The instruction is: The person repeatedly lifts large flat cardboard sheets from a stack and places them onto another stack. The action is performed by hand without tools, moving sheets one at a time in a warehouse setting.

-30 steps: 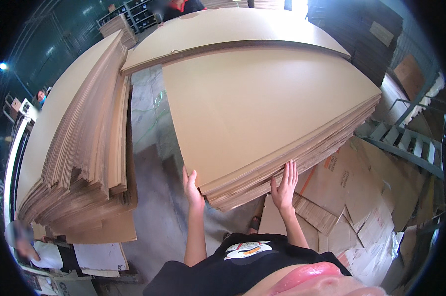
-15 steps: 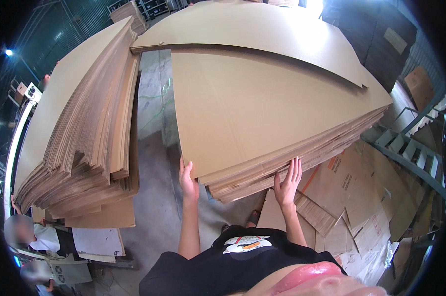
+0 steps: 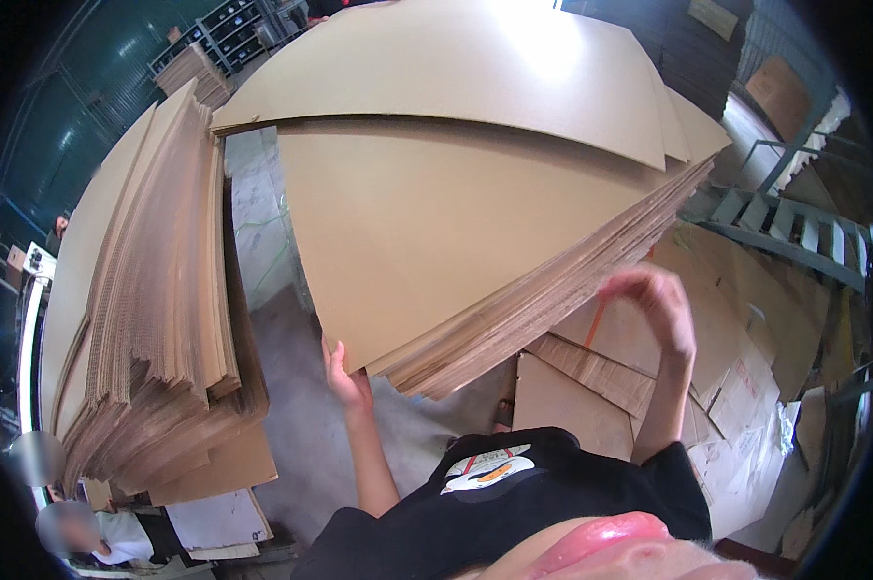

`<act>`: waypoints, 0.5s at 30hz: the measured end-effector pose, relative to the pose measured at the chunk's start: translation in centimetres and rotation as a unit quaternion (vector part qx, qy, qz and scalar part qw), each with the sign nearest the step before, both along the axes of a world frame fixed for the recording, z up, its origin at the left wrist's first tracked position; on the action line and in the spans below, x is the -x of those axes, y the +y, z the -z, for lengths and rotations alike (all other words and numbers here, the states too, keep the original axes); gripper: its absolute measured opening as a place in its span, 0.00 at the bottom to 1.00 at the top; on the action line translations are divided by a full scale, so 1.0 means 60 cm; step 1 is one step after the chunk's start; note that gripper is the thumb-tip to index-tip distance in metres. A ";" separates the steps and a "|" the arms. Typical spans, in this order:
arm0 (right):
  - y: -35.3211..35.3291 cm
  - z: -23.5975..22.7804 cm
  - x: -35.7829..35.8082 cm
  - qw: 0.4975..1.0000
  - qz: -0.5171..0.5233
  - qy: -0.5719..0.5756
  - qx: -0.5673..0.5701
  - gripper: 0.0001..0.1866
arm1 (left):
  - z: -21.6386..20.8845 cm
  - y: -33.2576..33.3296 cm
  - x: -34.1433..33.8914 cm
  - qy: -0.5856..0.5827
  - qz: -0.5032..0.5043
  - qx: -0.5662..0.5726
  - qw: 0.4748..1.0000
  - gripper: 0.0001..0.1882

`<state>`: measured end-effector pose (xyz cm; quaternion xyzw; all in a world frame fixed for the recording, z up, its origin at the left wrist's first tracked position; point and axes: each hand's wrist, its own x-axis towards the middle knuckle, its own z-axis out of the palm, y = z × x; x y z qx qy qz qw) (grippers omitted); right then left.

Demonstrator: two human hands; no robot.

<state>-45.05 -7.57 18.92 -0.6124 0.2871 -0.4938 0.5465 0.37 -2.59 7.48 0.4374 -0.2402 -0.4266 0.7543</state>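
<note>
A large brown cardboard sheet (image 3: pixel 436 222) lies on top of a stack of cardboard sheets (image 3: pixel 543 309) in front of me. Its near left corner juts out past the sheets below. My left hand (image 3: pixel 349 379) rests against the sheet's left edge by that corner, fingers stretched along the edge and partly hidden. Off the stack's right side, my right hand (image 3: pixel 657 302) is raised in the air with bent fingers, smeared by motion. Nothing can be made out in it. Farther back, another cardboard sheet (image 3: pixel 436 72) overlaps the top one.
On the left stands a tall, uneven pile of cardboard (image 3: pixel 156 261), across a strip of concrete floor (image 3: pixel 291 387). Flattened cardboard (image 3: pixel 572 406) covers the ground at right, near grey metal steps (image 3: pixel 784 217). A person (image 3: pixel 127 536) is at the lower left.
My right hand has left the stack's near edge and moved right and up. My left hand stays at the sheet's left corner. The view has shifted.
</note>
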 end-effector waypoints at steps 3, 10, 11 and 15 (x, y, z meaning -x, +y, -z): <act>-0.076 -0.041 0.052 0.969 0.237 0.004 0.063 0.28 | 0.000 0.000 -0.002 -0.007 0.003 0.015 1.000 0.28; -0.332 0.020 0.359 0.898 0.425 0.110 -0.040 0.36 | 0.001 -0.008 0.003 -0.007 0.007 0.000 1.000 0.28; -0.355 0.040 0.356 0.886 0.439 0.144 -0.031 0.37 | 0.006 -0.009 0.001 -0.011 0.005 0.002 1.000 0.28; -0.380 0.107 0.335 0.857 0.477 0.194 0.016 0.36 | -0.010 -0.007 0.005 -0.001 0.008 0.013 1.000 0.28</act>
